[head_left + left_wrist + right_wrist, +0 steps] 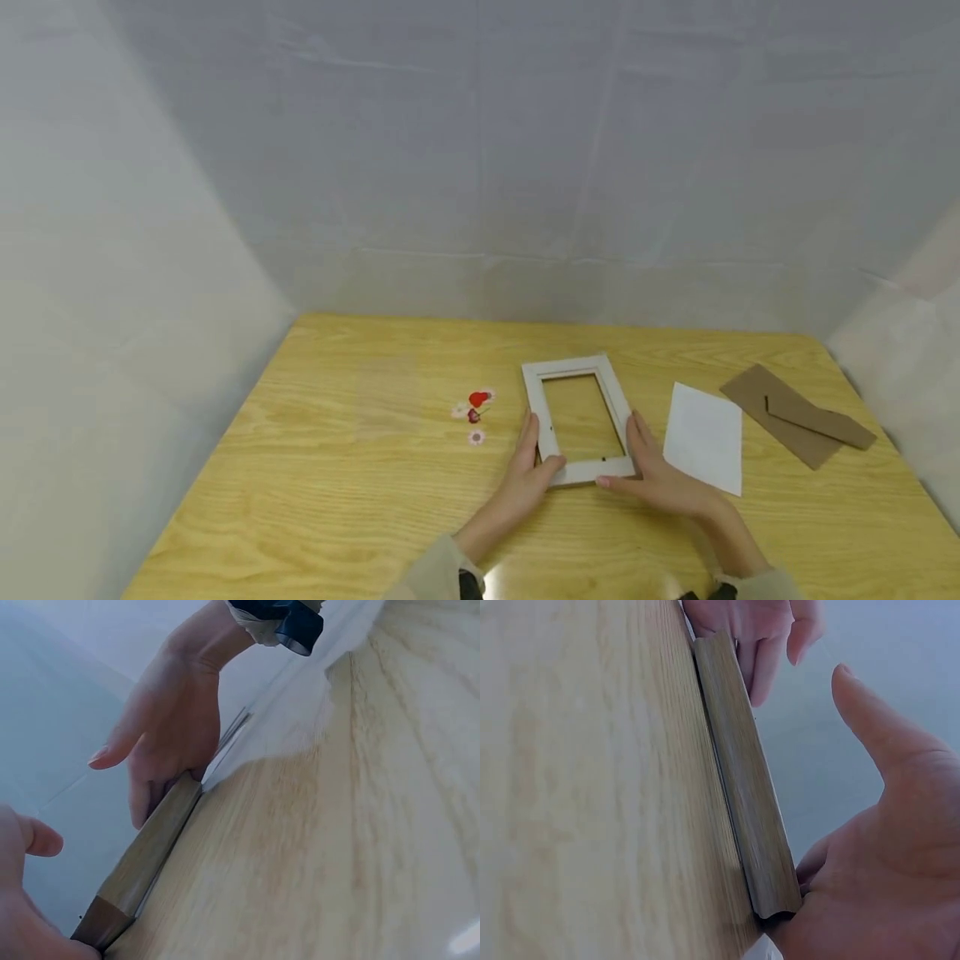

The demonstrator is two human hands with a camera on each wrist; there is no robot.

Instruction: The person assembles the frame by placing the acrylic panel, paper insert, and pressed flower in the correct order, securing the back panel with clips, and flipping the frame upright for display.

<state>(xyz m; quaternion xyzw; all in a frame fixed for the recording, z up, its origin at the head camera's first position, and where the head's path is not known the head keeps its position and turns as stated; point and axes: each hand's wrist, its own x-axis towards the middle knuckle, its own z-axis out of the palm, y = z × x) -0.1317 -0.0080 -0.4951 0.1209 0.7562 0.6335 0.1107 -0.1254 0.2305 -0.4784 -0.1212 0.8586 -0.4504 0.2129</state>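
Note:
A white rectangular picture frame [567,366] lies on the wooden table, with its middle open and small black tabs on its inner edge. My left hand [528,475] rests along the frame's lower left side, and my right hand [663,483] lies against its lower right side. In the wrist views both thumbs stand raised off the frame, while the fingers touch its edges. From the side, the frame's edge [742,780] looks brown and wood-like. Parts of the fingers are hidden behind it.
Left of the frame lie small flowers, among them a red one [477,399] and a pink daisy-like one [476,437]. A faint transparent sheet [386,396] is farther left. White paper [703,433] and a brown backing board [787,425] with a stand leg lie to the right.

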